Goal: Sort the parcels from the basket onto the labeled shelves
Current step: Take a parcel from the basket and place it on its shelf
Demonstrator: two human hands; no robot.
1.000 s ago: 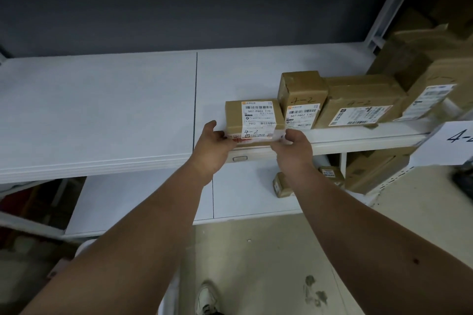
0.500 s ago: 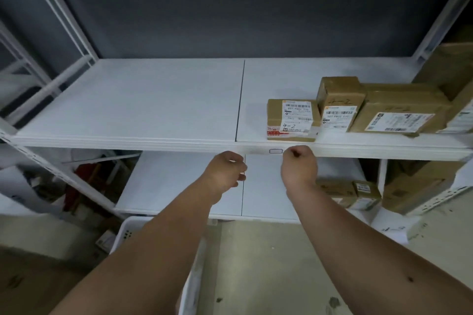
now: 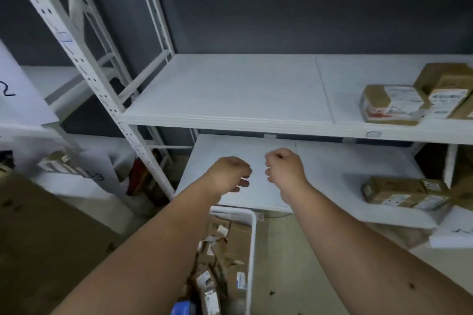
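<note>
Hands: left hand [image 3: 229,174] and right hand [image 3: 284,167] hang side by side in front of the lower shelf [image 3: 320,176], fingers loosely curled, holding nothing.
Basket: white basket [image 3: 252,250] on the floor below the forearms, with parcels [image 3: 231,243] piled inside.
Upper shelf [image 3: 230,100]: labelled box [image 3: 391,105] near the front edge at right, touching a taller box [image 3: 446,89].
Lower shelf: more boxes [image 3: 399,190] at its right end.
Left: white sheet [image 3: 18,89] with handwriting on the next rack.
</note>
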